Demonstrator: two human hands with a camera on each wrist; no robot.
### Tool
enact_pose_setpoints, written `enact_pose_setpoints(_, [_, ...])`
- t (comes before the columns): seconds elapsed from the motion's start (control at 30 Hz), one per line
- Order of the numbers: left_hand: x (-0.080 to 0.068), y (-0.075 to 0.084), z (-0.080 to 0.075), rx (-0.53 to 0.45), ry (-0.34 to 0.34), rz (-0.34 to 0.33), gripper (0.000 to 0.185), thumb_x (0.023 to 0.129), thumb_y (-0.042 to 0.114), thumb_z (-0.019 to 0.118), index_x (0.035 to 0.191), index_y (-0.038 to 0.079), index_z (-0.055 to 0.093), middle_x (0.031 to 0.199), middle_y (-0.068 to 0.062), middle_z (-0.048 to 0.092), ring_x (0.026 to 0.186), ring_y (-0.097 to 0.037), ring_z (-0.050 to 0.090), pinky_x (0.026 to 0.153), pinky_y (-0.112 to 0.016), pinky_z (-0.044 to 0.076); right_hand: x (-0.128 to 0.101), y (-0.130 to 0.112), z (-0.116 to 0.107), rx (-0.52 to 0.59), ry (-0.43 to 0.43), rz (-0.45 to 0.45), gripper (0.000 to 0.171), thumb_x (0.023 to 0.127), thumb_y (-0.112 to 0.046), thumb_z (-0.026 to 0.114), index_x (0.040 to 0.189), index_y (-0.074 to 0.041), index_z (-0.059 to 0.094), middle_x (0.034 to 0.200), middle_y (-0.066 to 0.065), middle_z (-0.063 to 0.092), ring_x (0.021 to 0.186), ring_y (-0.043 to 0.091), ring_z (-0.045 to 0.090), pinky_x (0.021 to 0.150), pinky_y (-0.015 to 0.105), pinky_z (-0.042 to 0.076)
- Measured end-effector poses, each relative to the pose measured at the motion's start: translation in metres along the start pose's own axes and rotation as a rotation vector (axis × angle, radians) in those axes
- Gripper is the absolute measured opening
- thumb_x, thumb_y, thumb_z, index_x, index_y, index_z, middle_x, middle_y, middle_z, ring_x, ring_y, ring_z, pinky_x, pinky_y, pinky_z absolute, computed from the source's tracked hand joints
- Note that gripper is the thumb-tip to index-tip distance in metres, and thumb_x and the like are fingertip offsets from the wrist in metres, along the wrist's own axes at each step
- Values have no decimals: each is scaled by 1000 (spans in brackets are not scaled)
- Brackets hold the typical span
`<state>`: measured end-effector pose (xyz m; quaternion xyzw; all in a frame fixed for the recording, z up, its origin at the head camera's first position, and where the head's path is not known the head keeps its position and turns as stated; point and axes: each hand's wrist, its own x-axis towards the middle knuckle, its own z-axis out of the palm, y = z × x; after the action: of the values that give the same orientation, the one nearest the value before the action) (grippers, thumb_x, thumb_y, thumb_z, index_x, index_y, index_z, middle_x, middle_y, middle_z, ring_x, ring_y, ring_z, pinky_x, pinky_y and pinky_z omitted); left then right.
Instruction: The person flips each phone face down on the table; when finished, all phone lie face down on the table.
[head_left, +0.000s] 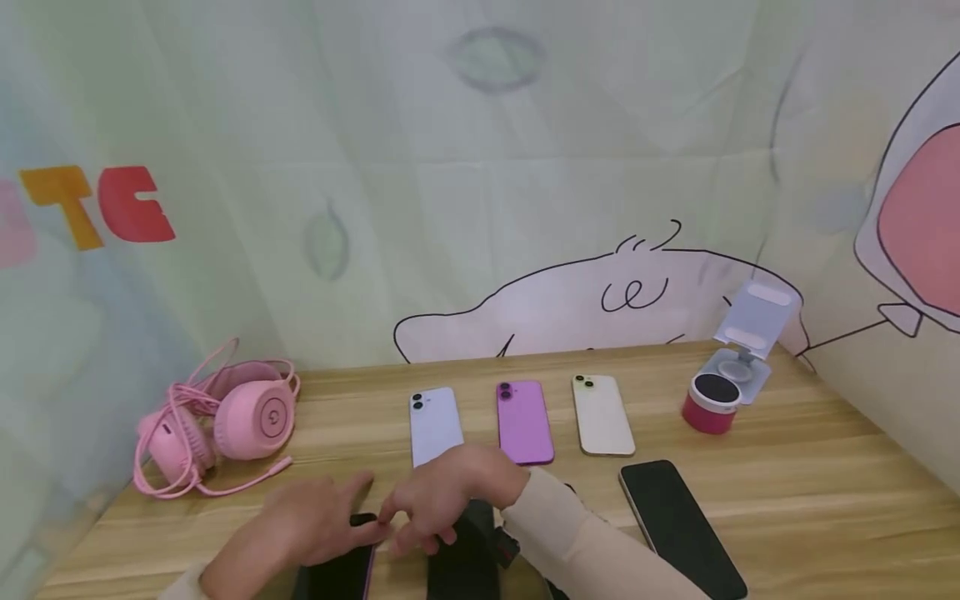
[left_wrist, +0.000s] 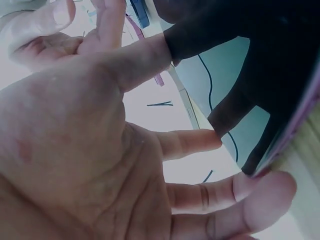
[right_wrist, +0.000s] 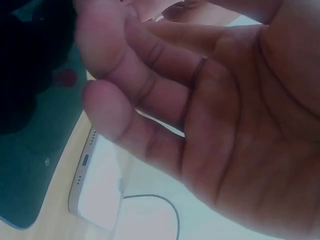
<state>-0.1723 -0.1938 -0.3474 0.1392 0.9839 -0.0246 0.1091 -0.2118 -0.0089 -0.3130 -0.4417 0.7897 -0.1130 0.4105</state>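
My left hand reaches over a black-screened phone with a purple edge that lies face up at the table's front. Its fingers are fairly straight, and in the left wrist view fingertips touch that phone's edge. My right hand crosses from the right above another dark phone. Its index finger is stretched toward the left hand's thumb, near the first phone's top corner; whether they touch is unclear. The other right fingers bend loosely, holding nothing visible.
Behind the hands lie a pale blue phone, a purple phone and a cream phone. Another dark phone lies right. Pink headphones are at left; a red round device and a folding stand are at back right.
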Motion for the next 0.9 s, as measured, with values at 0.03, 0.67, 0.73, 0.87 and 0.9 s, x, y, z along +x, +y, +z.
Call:
enact_pose_setpoints(0.03, [2,1,0,-7,0,1,79,85,74,58,135,12,58,98,-17,67,90,-37,66,67,-53,50,-1,0,0,-10,-7,13,45,106,-26,52,147,-10,45,75,2,69,60,17,63,80,15,46])
enact_pose_setpoints(0.67, [1,5,-1,14,-5,-15,78,79,72,62,132,15,56,80,-7,65,70,-28,61,60,-49,47,1,-4,2,80,-189,62,41,108,-23,46,150,-22,45,81,5,67,71,16,65,61,25,48])
enact_pose_setpoints(0.73, [2,4,0,17,21,-12,79,77,72,64,130,14,58,80,-8,65,71,-29,62,59,-48,47,3,-5,4,69,-183,63,41,108,-24,46,149,-23,46,80,4,68,70,15,65,61,24,49])
enact_pose_setpoints(0.87, [6,2,0,-26,61,-21,75,76,69,66,125,13,62,85,-9,68,75,-30,66,59,-47,47,3,-3,4,68,-170,84,42,107,-26,48,150,-23,45,80,2,68,71,14,66,63,24,49])
enact_pose_setpoints(0.9, [7,2,1,-44,61,-23,72,78,68,65,124,13,62,83,-9,67,73,-29,65,58,-46,47,3,-2,4,71,-167,91,43,107,-26,48,150,-23,45,80,2,69,71,14,66,63,24,48])
